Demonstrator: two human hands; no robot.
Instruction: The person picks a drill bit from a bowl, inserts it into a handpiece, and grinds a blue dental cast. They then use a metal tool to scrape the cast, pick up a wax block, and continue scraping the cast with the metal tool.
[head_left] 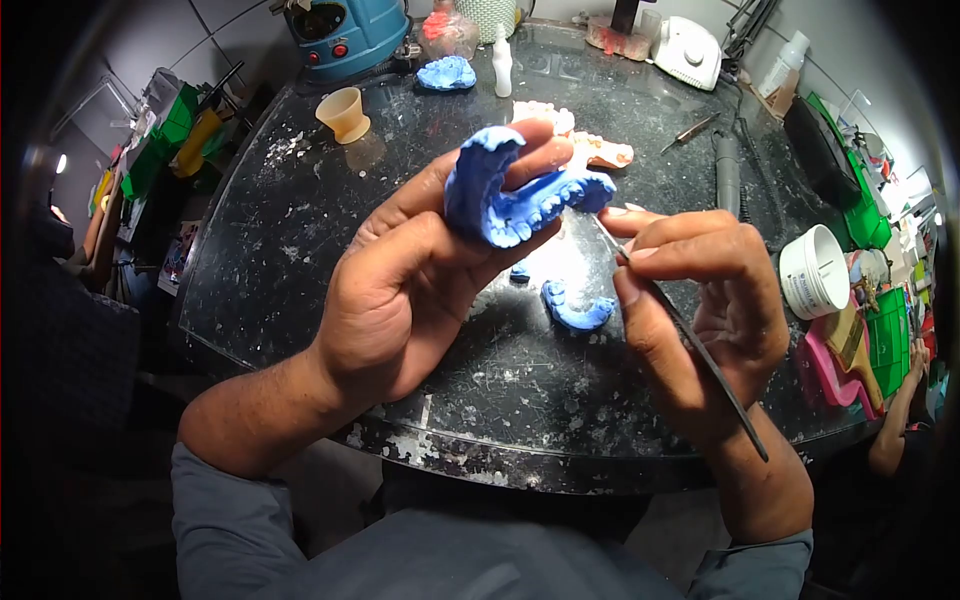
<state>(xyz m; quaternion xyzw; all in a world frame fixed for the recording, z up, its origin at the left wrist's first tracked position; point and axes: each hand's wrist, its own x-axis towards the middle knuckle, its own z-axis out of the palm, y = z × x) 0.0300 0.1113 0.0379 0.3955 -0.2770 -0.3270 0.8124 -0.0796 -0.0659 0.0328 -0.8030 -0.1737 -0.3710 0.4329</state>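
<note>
My left hand point(385, 300) is closed around a blue dental cast point(475, 190), lifted above the black table with its row of teeth facing up and toward me. Pinched in my right hand point(710, 290) is a thin dental carving tool point(705, 360) with a dark handle. Its tip points up at the right end of the cast; whether it touches cannot be told. Below the hands, a smaller blue dental arch point(578, 310) lies on the table, next to a small blue piece point(519, 272). Pale orange dental casts point(605, 152) sit behind my left fingers, partly hidden.
Across the black table point(270, 240) stand a beige mixing bowl point(344, 115), another blue cast point(446, 73), a white squeeze bottle point(502, 65) and a blue machine point(345, 40). A grey handpiece point(727, 175) and a white tub point(815, 272) are at right. Other people's arms point(900, 405) show at the edges.
</note>
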